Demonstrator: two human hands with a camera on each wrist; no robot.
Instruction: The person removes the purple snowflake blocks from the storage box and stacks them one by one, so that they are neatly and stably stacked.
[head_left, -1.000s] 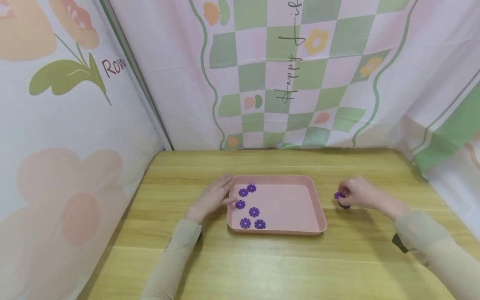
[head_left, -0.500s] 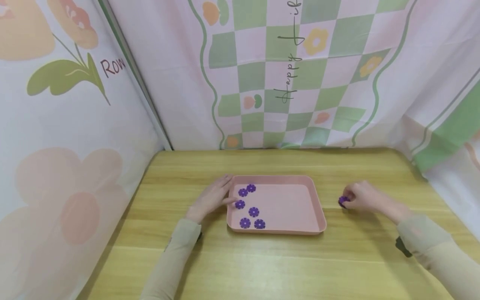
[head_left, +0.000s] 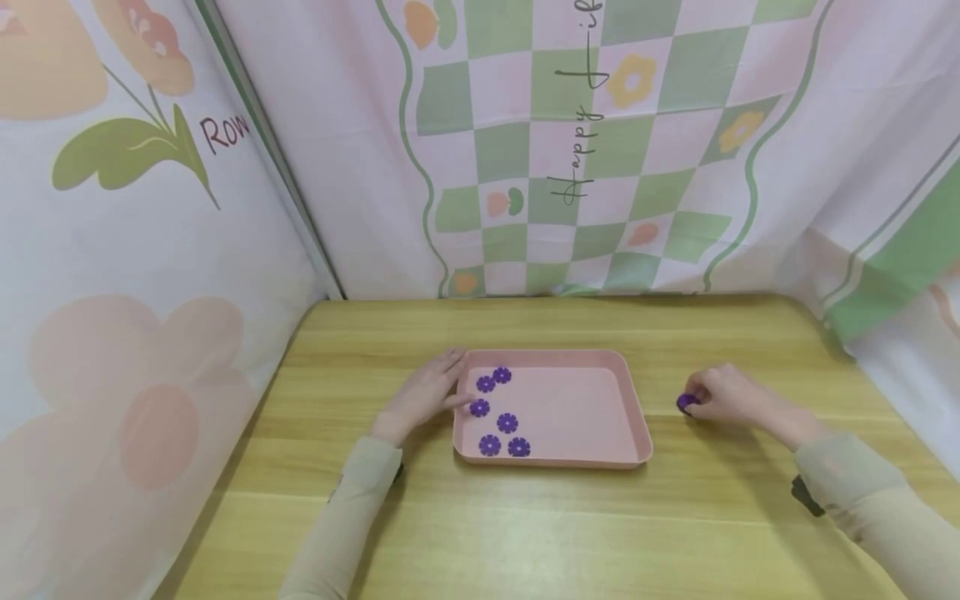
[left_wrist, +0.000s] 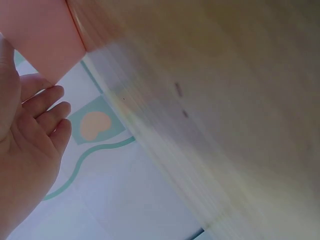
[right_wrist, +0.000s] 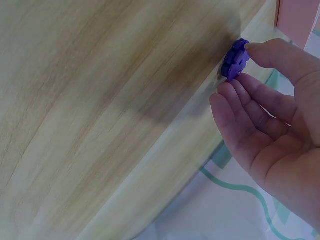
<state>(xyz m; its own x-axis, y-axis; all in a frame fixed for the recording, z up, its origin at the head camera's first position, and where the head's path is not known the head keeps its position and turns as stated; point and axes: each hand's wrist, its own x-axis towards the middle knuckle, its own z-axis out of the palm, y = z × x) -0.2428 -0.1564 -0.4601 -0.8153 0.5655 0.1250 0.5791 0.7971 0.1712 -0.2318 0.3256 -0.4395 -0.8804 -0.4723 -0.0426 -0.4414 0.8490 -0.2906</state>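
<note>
My right hand [head_left: 726, 395] is just above the wooden table, right of the pink tray [head_left: 585, 358]. It pinches thick purple flower-shaped plastic discs [right_wrist: 236, 61] between thumb and fingertips; they lie face to face like a small stack. The other fingers curl loosely below, as the right wrist view shows. At the tray's left side, my left hand [head_left: 423, 396] holds the wall, thumb over the rim and fingers outside near the far corner. Several loose purple discs [head_left: 507, 423] lie in the tray's left half. One of them, a disc [head_left: 480, 408], sits by the left thumb tip.
The wooden table [head_left: 525, 533] reaches back to a curtain [head_left: 502, 158] with a green check print. On the left hangs a white sheet [head_left: 97, 242] with large flowers. The tray's near wall and right wall [head_left: 640, 417] stand between the hands.
A second ago two discs showed apart at my right fingertips; now they are together. The right hand has shifted slightly right and toward me. The left hand and tray have stayed put.
</note>
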